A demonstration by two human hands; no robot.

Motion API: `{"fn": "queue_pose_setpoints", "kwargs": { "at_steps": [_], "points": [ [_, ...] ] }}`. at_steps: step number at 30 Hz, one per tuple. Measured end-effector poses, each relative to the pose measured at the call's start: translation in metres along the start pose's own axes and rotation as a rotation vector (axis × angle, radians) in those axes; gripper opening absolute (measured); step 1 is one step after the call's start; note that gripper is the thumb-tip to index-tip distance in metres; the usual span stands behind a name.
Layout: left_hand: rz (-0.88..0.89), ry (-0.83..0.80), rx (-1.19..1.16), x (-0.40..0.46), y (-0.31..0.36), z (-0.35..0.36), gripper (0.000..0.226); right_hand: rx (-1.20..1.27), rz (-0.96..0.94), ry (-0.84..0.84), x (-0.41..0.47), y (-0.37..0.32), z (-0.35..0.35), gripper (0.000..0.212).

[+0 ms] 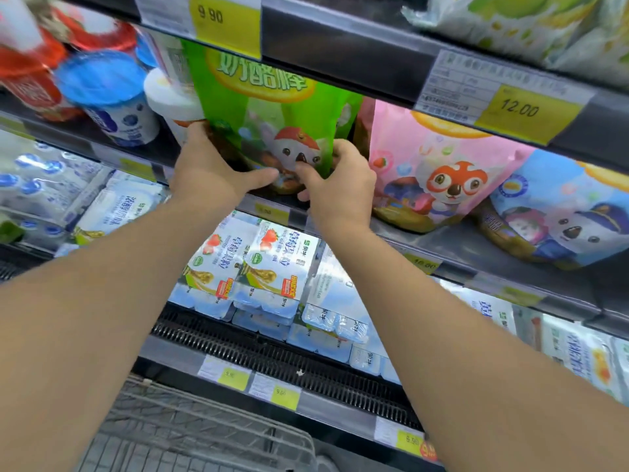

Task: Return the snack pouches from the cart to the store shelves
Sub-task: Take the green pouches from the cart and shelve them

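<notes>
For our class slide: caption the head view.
Both hands, left and right, set a green snack pouch upright on the shelf.

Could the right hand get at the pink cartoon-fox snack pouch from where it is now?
Probably yes. The pink cartoon-fox snack pouch stands directly beside the right hand on the same shelf, its front unobstructed. But that hand is gripping the green snack pouch and would have to release it first.

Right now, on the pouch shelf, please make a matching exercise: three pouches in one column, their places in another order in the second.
1 green pouch
2 pink pouch
3 blue pouch

A farthest right
B gripped at the bottom by both hands
C middle of the three

Pairs: 1-B, 2-C, 3-A. The left hand and right hand grip the green one.
</notes>
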State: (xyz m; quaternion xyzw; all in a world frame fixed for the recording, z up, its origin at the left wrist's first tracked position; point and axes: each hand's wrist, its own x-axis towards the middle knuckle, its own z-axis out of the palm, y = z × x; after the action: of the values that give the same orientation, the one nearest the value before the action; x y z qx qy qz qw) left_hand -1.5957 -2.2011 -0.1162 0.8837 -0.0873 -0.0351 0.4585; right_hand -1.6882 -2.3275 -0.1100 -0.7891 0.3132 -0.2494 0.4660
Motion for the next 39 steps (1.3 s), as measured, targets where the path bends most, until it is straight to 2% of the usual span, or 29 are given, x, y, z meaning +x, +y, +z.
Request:
{"fn": "queue_pose_setpoints", "kwargs": {
  "at_steps": [2,4,8,9,11,14,18,22,24,30,32,36,39],
  "points": [
    [-0.020,0.029,0.057,0.006,0.000,0.003,0.095,0.011,0.011,0.028,0.005,0.004,0.001,0.018],
    [-0.042,0.037,0.068,0.010,-0.001,0.004,0.094,0.035,0.039,0.027,0.004,0.006,-0.001,0.018],
    [-0.045,0.095,0.006,-0.004,-0.007,0.000,0.094,0.137,0.156,0.021,-0.026,0.018,-0.021,0.045],
    [-0.002,0.132,-0.012,-0.016,-0.006,0.002,0.087,0.191,0.183,0.045,-0.039,0.026,-0.033,0.043],
    [0.156,0.138,-0.025,-0.052,0.003,0.016,0.063,0.240,0.197,0.137,-0.062,0.047,-0.070,0.025],
    [0.377,-0.101,-0.027,-0.109,0.040,0.056,0.040,0.189,0.228,0.343,-0.076,0.075,-0.136,0.020],
    [0.524,-0.438,-0.055,-0.151,0.095,0.116,0.048,0.046,0.250,0.600,-0.065,0.104,-0.199,0.038],
    [0.472,-0.625,-0.066,-0.164,0.130,0.159,0.075,-0.005,0.266,0.700,-0.044,0.122,-0.222,0.076],
    [0.408,-0.665,-0.059,-0.164,0.142,0.172,0.088,-0.011,0.264,0.686,-0.034,0.127,-0.225,0.081],
    [0.294,-0.713,-0.092,-0.166,0.155,0.192,0.098,-0.128,0.292,0.722,-0.010,0.138,-0.237,0.048],
    [0.250,-0.727,-0.113,-0.167,0.156,0.195,0.099,-0.139,0.318,0.727,-0.004,0.142,-0.239,0.044],
    [0.181,-0.696,-0.193,-0.161,0.162,0.198,0.086,-0.049,0.365,0.695,0.004,0.148,-0.242,0.040],
    [0.156,-0.691,-0.207,-0.160,0.163,0.198,0.096,0.069,0.340,0.621,-0.001,0.150,-0.245,0.037]
  ]
}}
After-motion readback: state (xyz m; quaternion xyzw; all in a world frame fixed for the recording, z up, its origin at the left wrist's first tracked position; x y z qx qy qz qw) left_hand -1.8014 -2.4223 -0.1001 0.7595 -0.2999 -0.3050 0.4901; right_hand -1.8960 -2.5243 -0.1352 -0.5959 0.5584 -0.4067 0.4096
